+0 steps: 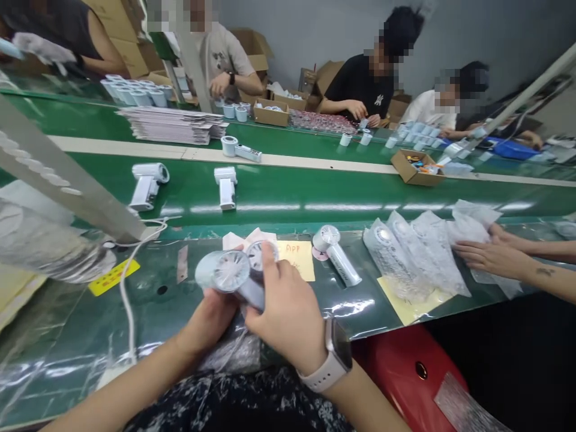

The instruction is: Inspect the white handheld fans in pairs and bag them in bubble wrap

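Note:
My left hand [209, 324] and my right hand [283, 306] grip pale blue handheld fans over the green bench mat [90, 336]. One fan head [231, 271] sits nearest my left hand, and a second fan head [260, 255] lies behind it under my right fingers. Their handles overlap, so I cannot tell which hand holds which. A crumpled transparent plastic bag [229, 351] lies beneath my wrists. To the right, a lone fan [335, 255] lies on a yellow note [294, 259], and several bagged fans [405, 258] sit beyond it.
A co-worker's hands [490, 252] rest on the bagged fans. A green conveyor belt [288, 192] carries white fans [150, 186]. A cardboard box [416, 168], flat printed cartons [173, 125], a white cable [128, 300] and a red seat [405, 378] surround the bench.

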`<action>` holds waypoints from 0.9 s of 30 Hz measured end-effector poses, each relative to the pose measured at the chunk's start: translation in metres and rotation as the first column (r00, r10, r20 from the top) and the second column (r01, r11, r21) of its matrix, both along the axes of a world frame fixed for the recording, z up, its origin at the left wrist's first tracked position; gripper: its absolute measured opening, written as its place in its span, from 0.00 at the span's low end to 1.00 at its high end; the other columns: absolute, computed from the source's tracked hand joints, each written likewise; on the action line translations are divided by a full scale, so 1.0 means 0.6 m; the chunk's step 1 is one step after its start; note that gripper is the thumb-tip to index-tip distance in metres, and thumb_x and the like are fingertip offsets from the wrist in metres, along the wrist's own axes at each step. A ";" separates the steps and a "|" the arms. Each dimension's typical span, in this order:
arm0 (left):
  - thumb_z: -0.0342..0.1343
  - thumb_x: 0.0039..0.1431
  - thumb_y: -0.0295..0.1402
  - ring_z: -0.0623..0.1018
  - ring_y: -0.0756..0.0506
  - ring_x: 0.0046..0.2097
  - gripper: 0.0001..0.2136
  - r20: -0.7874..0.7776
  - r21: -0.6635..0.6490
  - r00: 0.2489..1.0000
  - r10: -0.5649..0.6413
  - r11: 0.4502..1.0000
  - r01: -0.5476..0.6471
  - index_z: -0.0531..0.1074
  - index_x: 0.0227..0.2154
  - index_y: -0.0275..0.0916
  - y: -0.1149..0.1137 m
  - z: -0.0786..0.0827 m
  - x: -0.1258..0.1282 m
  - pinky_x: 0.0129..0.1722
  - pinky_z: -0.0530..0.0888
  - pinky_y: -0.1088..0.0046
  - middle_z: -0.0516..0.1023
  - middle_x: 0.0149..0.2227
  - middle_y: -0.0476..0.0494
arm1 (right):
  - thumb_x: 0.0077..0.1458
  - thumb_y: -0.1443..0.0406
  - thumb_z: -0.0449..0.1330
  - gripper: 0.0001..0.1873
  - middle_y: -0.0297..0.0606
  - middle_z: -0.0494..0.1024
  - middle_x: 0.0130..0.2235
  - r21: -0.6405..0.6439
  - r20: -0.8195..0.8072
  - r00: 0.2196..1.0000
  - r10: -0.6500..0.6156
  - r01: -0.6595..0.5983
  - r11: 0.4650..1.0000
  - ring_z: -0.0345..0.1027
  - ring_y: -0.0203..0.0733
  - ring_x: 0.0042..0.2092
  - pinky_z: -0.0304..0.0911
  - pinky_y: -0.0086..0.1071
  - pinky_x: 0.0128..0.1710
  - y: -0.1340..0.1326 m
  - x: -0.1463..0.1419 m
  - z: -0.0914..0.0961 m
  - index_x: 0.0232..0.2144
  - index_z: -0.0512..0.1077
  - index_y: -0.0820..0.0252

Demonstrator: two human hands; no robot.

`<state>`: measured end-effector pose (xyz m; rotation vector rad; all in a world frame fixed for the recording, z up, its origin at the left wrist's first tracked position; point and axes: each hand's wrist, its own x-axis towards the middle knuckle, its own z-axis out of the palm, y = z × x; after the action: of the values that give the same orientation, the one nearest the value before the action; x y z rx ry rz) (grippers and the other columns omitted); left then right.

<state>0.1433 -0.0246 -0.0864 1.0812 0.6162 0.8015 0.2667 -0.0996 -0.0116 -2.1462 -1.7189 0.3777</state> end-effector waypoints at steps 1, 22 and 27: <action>0.53 0.47 0.66 0.67 0.32 0.63 0.36 0.000 -0.009 1.000 -0.001 1.000 0.001 0.67 0.57 0.57 0.004 0.000 -0.001 0.63 0.65 0.52 0.68 0.62 0.48 | 0.48 0.64 0.60 0.49 0.51 0.73 0.43 -0.025 0.022 1.000 0.012 -0.012 1.000 0.69 0.55 0.41 0.70 0.48 0.38 0.004 0.003 0.006 0.69 0.45 0.64; 0.61 0.54 0.42 0.75 0.36 0.50 0.10 -0.430 0.346 0.902 0.041 0.930 0.123 0.77 0.37 0.49 0.014 0.017 -0.043 0.51 0.75 0.58 0.72 0.51 0.41 | 0.53 0.65 0.62 0.34 0.54 0.55 0.65 0.214 0.319 0.913 -0.254 0.192 0.958 0.45 0.67 0.66 0.48 0.65 0.60 -0.009 0.127 -0.098 0.62 0.61 0.54; 0.60 0.51 0.47 0.77 0.38 0.44 0.08 -0.632 0.506 0.769 0.096 0.802 0.316 0.80 0.25 0.53 0.083 0.040 -0.149 0.46 0.76 0.61 0.79 0.42 0.47 | 0.52 0.57 0.65 0.38 0.56 0.53 0.66 0.144 0.326 0.901 -0.285 0.251 0.957 0.50 0.71 0.64 0.52 0.66 0.56 -0.012 0.184 -0.103 0.63 0.60 0.52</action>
<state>0.0539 0.0254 -0.0625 2.0051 0.8794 0.4998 0.3769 -0.1068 -0.0733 -2.4411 -1.5331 -0.1670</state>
